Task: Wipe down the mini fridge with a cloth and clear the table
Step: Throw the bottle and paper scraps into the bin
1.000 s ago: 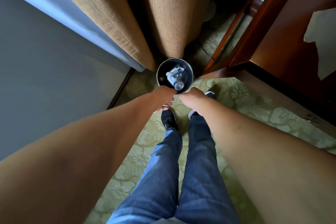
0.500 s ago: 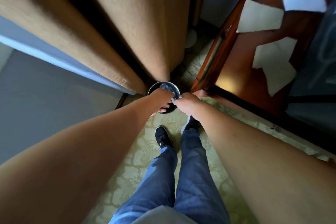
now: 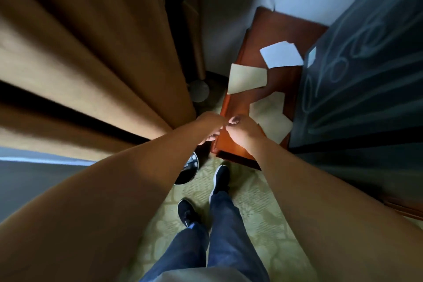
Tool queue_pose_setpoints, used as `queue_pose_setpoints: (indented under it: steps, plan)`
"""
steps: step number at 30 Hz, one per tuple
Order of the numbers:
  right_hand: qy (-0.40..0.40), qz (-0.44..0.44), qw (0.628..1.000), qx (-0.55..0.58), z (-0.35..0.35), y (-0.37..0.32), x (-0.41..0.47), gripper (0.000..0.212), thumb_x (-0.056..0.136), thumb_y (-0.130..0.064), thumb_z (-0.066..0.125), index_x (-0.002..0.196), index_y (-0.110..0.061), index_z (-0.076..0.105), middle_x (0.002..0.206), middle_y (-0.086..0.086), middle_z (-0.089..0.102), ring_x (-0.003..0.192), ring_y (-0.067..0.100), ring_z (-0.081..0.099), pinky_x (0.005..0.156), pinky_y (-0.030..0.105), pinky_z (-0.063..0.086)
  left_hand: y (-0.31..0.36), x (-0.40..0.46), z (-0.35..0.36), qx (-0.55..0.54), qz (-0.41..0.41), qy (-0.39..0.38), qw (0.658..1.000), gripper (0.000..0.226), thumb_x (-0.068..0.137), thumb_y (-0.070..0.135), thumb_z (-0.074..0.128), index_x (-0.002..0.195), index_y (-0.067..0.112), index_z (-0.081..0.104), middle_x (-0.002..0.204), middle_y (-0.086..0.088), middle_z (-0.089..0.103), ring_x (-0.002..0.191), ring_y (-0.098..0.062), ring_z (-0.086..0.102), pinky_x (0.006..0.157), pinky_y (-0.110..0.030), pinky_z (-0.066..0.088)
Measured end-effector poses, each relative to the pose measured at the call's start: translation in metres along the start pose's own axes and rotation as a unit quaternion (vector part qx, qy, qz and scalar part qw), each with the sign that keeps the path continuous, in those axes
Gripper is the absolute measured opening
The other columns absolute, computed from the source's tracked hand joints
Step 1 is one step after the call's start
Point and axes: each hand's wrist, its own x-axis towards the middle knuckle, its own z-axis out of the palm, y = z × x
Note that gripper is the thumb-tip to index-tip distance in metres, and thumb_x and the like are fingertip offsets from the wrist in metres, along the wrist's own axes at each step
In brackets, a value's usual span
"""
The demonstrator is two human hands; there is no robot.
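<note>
The red-brown wooden table point(image 3: 272, 30) stands ahead on the right with several loose sheets on it: a white one point(image 3: 282, 55), a beige one point(image 3: 247, 78) and more beige paper point(image 3: 272, 119) at the near end. The black mini fridge point(image 3: 366, 80) rises right of the table, its surface marked with curved wipe streaks. My left hand point(image 3: 209, 129) hovers just off the table's near left corner, fingers loosely curled, nothing visible in it. My right hand point(image 3: 243, 131) is over that corner, close to the nearest beige paper, also loosely curled and holding nothing that I can see. The hands almost touch.
A round black waste bin point(image 3: 188, 173) sits on the patterned green carpet below my left forearm, mostly hidden. Tan curtains point(image 3: 91, 64) fill the left. A dark chair or stand point(image 3: 192, 30) is behind the table. My feet point(image 3: 220, 177) are close to the table's corner.
My view has swung up and right from the bin to the table and fridge. Both hands rose from above the bin to the table's near corner, staying close together.
</note>
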Motion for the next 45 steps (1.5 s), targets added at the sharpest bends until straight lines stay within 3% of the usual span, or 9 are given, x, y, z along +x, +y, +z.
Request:
queue_pose_setpoints:
  steps: [3, 8, 13, 17, 25, 28, 33, 38, 45]
  plan:
    - [0.075, 0.028, 0.997, -0.01, -0.02, 0.02, 0.015, 0.04, 0.1, -0.03, 0.057, 0.135, -0.012, 0.057, 0.136, 0.007, 0.059, 0.127, 0.028, 0.059, 0.103, 0.035, 0.048, 0.024, 0.011, 0.024, 0.027, 0.036, -0.007, 0.999, 0.026, 0.102, 0.024, 0.05, 0.122, 0.011, 0.063, 0.098, -0.003, 0.06, 0.081, -0.014, 0.057, 0.065, -0.022, 0.047]
    - [0.16, 0.08, 0.982, -0.057, -0.037, 0.055, 0.03, 0.059, 0.09, -0.032, 0.072, 0.142, -0.015, 0.048, 0.138, 0.013, 0.051, 0.126, 0.032, 0.055, 0.098, 0.045, 0.055, 0.044, 0.033, 0.059, 0.167, 0.14, -0.013, 0.976, 0.046, 0.104, 0.017, 0.05, 0.15, 0.017, 0.042, 0.142, -0.004, 0.054, 0.118, -0.024, 0.058, 0.089, -0.03, 0.054]
    - [0.18, 0.079, 0.975, -0.098, -0.03, 0.083, 0.045, 0.076, 0.089, -0.033, 0.076, 0.151, -0.019, 0.034, 0.153, 0.011, 0.037, 0.14, 0.033, 0.039, 0.105, 0.045, 0.047, 0.049, 0.054, 0.08, 0.331, 0.183, 0.039, 0.925, 0.075, 0.094, 0.003, 0.056, 0.157, 0.03, 0.028, 0.156, -0.006, 0.034, 0.134, -0.035, 0.048, 0.093, -0.044, 0.058]
    - [0.188, 0.07, 0.974, -0.103, -0.027, 0.089, 0.059, 0.081, 0.087, -0.026, 0.076, 0.152, -0.019, 0.029, 0.153, 0.013, 0.035, 0.143, 0.035, 0.034, 0.108, 0.045, 0.045, 0.048, 0.063, 0.091, 0.388, 0.171, 0.055, 0.904, 0.085, 0.091, -0.002, 0.06, 0.16, 0.03, 0.021, 0.16, -0.003, 0.023, 0.146, -0.035, 0.029, 0.101, -0.048, 0.052]
    - [0.171, 0.118, 0.968, -0.141, -0.024, 0.091, 0.084, 0.095, 0.081, -0.036, 0.082, 0.155, -0.016, 0.025, 0.152, 0.016, 0.033, 0.143, 0.035, 0.031, 0.111, 0.045, 0.043, 0.04, 0.074, 0.102, 0.478, 0.152, 0.101, 0.859, 0.083, 0.084, 0.002, 0.068, 0.154, 0.021, 0.028, 0.148, -0.008, 0.025, 0.137, -0.031, 0.03, 0.09, -0.044, 0.056]
    - [0.17, 0.14, 0.966, -0.136, -0.025, 0.089, 0.085, 0.09, 0.075, -0.04, 0.085, 0.146, -0.013, 0.036, 0.145, 0.016, 0.035, 0.134, 0.035, 0.04, 0.106, 0.043, 0.045, 0.038, 0.077, 0.105, 0.456, 0.152, 0.109, 0.87, 0.075, 0.084, 0.0, 0.065, 0.148, 0.017, 0.029, 0.145, -0.009, 0.027, 0.135, -0.032, 0.031, 0.09, -0.042, 0.056]
    - [0.157, 0.159, 0.969, -0.106, -0.023, 0.091, 0.078, 0.1, 0.069, -0.052, 0.088, 0.144, -0.014, 0.034, 0.145, 0.015, 0.035, 0.133, 0.036, 0.041, 0.102, 0.046, 0.045, 0.032, 0.073, 0.103, 0.403, 0.158, 0.101, 0.896, 0.069, 0.086, 0.002, 0.066, 0.143, 0.016, 0.028, 0.14, -0.009, 0.038, 0.134, -0.031, 0.039, 0.096, -0.045, 0.055]
    - [0.136, 0.179, 0.97, -0.093, -0.007, 0.095, 0.061, 0.097, 0.075, -0.057, 0.082, 0.144, -0.011, 0.032, 0.15, 0.016, 0.037, 0.137, 0.037, 0.041, 0.106, 0.049, 0.043, 0.016, 0.06, 0.091, 0.388, 0.154, 0.076, 0.905, 0.075, 0.09, -0.002, 0.055, 0.154, 0.012, 0.019, 0.123, -0.014, 0.06, 0.107, -0.036, 0.064, 0.084, -0.055, 0.059]
    - [0.086, 0.16, 0.982, -0.056, 0.025, 0.084, 0.028, 0.056, 0.094, -0.023, 0.063, 0.139, -0.007, 0.035, 0.145, 0.019, 0.048, 0.133, 0.037, 0.049, 0.102, 0.039, 0.045, -0.027, 0.036, 0.055, 0.371, 0.147, 0.05, 0.915, 0.049, 0.097, 0.009, 0.05, 0.145, 0.011, 0.038, 0.129, -0.016, 0.06, 0.115, -0.038, 0.061, 0.089, -0.044, 0.052]
